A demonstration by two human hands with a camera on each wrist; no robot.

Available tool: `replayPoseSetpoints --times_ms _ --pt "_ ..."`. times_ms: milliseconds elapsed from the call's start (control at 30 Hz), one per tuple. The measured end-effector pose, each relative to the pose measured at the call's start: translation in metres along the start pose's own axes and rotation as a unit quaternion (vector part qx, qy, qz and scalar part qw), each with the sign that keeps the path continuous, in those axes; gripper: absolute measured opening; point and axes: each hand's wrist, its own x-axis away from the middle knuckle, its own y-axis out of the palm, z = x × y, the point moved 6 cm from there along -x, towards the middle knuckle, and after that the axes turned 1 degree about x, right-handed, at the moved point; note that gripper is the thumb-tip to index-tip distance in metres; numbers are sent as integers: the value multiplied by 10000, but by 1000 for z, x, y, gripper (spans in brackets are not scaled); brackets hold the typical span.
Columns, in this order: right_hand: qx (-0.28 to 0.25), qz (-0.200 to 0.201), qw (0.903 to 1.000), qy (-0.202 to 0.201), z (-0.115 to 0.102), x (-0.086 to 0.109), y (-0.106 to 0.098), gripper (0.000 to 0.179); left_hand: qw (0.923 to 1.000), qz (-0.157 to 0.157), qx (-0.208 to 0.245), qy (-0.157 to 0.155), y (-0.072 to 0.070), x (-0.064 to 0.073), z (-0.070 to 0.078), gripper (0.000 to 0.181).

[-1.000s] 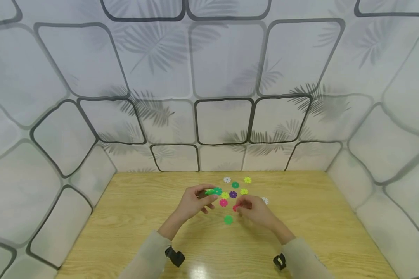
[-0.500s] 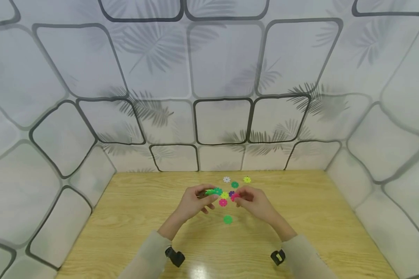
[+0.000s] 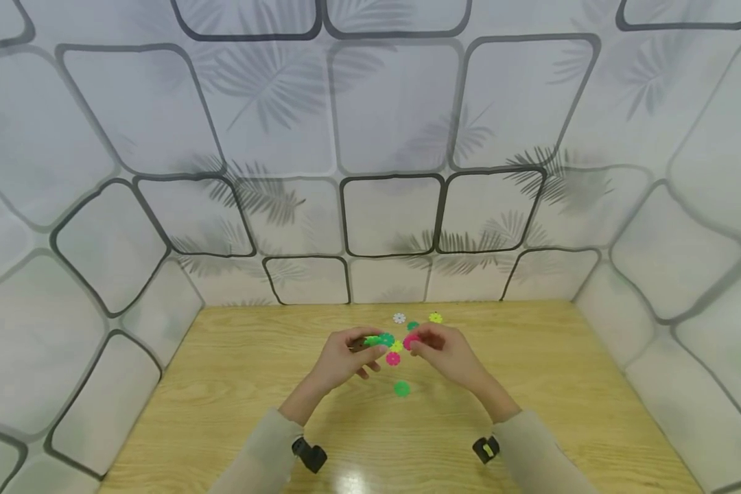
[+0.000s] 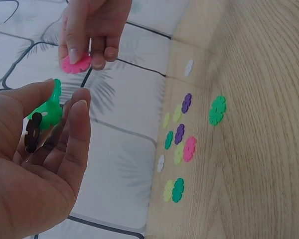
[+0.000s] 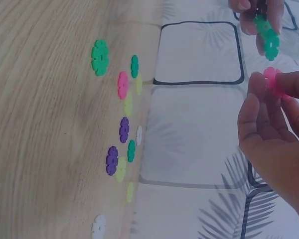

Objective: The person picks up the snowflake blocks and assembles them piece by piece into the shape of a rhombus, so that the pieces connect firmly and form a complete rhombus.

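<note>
My left hand (image 3: pixel 342 358) pinches a small chain of joined flower-shaped plastic discs, raised above the table. In the left wrist view its green discs (image 4: pixel 51 112) sit between thumb and fingers, with a dark brown disc (image 4: pixel 33 132) at the palm side. Facing it, my right hand (image 3: pixel 449 355) pinches a single pink flower disc (image 5: pixel 271 79) by thumb and fingertips. A narrow gap separates that disc from the green end (image 5: pixel 271 45) of the chain. Fingers partly cover both the chain and the pink disc.
Loose flower discs lie flat on the wooden table (image 3: pixel 234 412): a pink one (image 3: pixel 393 359), a green one (image 3: pixel 402 389) nearer the body, a white one (image 3: pixel 399 318), a yellow one (image 3: pixel 436 318), plus purple ones (image 4: pixel 187 103). A patterned fabric wall (image 3: pixel 389 213) encloses the back and sides.
My right hand has lifted the pink disc from near the table and carried it up and leftward, closer to the chain. My left hand has stayed almost still.
</note>
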Motion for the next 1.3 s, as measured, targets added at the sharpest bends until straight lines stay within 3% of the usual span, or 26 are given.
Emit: replayPoseSetpoints --times_ms 733,1300 --pt "54 -75 9999 -59 -5 -5 7 13 9999 -130 57 91 2 1 -1 37" --pt "247 -175 9995 -46 -15 -4 10 13 9994 -307 33 157 6 4 6 37"
